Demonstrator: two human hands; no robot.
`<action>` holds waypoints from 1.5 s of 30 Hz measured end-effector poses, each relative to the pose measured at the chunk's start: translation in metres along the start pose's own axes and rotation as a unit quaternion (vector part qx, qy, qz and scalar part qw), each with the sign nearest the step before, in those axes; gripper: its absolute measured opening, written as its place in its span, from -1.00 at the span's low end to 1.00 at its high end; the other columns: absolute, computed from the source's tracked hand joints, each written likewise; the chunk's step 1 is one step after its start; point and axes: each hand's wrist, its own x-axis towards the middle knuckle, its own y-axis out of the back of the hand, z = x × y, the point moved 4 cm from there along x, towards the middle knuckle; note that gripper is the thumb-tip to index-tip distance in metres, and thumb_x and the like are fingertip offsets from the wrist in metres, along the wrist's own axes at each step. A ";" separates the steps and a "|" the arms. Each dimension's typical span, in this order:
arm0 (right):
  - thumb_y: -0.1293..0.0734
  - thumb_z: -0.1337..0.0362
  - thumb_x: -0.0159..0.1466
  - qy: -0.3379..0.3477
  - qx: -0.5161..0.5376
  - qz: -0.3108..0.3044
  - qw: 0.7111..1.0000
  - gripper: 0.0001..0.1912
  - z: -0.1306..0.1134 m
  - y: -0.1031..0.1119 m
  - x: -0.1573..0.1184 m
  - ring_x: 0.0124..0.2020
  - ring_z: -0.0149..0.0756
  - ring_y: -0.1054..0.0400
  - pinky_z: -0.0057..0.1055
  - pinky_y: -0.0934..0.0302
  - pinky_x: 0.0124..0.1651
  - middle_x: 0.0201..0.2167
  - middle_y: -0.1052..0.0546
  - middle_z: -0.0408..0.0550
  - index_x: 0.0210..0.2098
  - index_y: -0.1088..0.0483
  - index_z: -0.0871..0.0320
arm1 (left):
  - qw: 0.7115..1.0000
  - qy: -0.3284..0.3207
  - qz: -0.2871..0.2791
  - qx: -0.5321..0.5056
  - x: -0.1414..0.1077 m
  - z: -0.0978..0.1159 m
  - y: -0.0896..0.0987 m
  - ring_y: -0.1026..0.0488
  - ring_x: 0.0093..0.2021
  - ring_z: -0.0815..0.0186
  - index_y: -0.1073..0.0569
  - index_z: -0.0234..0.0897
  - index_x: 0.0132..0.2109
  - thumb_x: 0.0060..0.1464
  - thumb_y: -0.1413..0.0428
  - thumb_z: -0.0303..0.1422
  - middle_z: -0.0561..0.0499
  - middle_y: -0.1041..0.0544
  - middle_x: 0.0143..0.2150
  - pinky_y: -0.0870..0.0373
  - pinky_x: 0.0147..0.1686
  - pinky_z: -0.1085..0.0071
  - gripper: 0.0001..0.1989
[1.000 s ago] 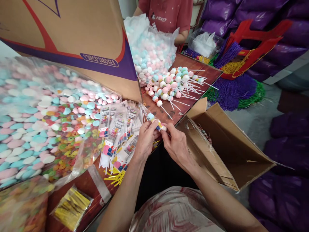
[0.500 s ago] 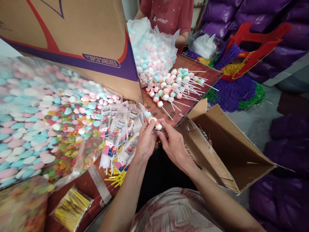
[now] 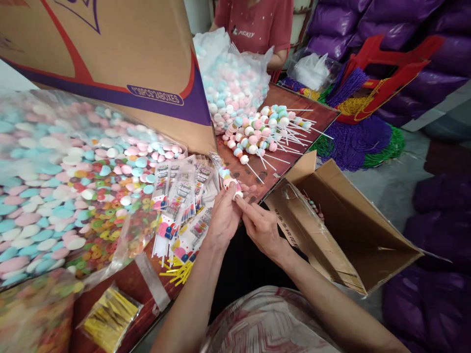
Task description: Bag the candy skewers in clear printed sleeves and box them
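Observation:
A marshmallow candy skewer (image 3: 227, 179) in pastel colours, seemingly inside a clear printed bag, lies between my hands above the table edge. My left hand (image 3: 222, 215) is closed around it, thumb on top. At its lower end, my right hand (image 3: 260, 224) pinches with thumb and forefinger by a white marshmallow; the stick and bag opening there are hidden by fingers. Just left lie flat printed clear bags (image 3: 184, 189) and loose yellow twist ties (image 3: 178, 272). Beyond my hands is a pile of finished-looking marshmallow skewers (image 3: 253, 135) with white sticks.
Loose marshmallows (image 3: 33, 215) and gummy rings (image 3: 106, 225) spread over the left side. A large carton (image 3: 121, 59) stands behind them. An open cardboard box (image 3: 353, 235) is at right. Across the table a person (image 3: 253, 24) sits behind a marshmallow bag (image 3: 235, 78). A red stool (image 3: 390, 63) holds beads.
My right hand has shifted slightly left and down, its fingers now closer together at the skewer's lower end. My left hand keeps its hold.

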 end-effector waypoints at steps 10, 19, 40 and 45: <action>-0.16 0.44 0.40 -0.012 0.004 -0.006 1.000 -0.56 0.002 0.004 0.009 0.05 -0.26 -0.49 -0.39 -0.40 0.11 0.04 -0.57 0.08 0.22 -0.38 0.14 | 0.998 0.052 -0.034 -0.028 -0.001 -0.002 -0.005 -0.59 -0.19 0.28 -0.49 -0.35 -0.37 0.14 -0.14 -0.43 0.01 -0.55 -0.40 -0.44 0.00 0.37 -0.88; -0.20 0.46 0.37 -0.003 0.027 0.039 0.999 -0.58 -0.001 0.007 -0.005 -0.13 -0.31 -0.57 -0.48 -0.44 -0.04 -0.05 -0.62 0.06 0.19 -0.40 0.18 | 0.999 0.047 -0.015 -0.019 -0.003 0.001 -0.005 -0.61 -0.14 0.19 -0.50 -0.34 -0.35 0.13 -0.17 -0.37 -0.04 -0.61 -0.38 -0.46 0.01 0.30 -0.87; -0.16 0.42 0.40 0.033 -0.032 -0.037 0.998 -0.60 0.005 0.002 0.003 -0.36 -0.36 -0.54 -0.48 -0.42 -0.18 -0.33 -0.64 0.01 0.17 -0.41 0.22 | 0.998 0.015 0.044 0.037 0.005 0.021 0.004 -0.60 -0.07 0.14 -0.46 -0.31 -0.29 0.06 -0.28 -0.27 -0.11 -0.62 -0.28 -0.47 0.00 0.25 -0.79; -0.24 0.39 0.38 -0.002 0.038 0.033 0.999 -0.70 0.001 0.009 0.006 -0.34 -0.38 -0.54 -0.53 -0.40 -0.21 -0.20 -0.64 0.04 0.07 -0.44 0.22 | 0.999 -0.002 0.044 0.000 0.008 0.016 0.004 -0.61 -0.14 0.20 -0.45 -0.32 -0.30 0.11 -0.23 -0.40 -0.03 -0.60 -0.33 -0.47 0.01 0.25 -0.89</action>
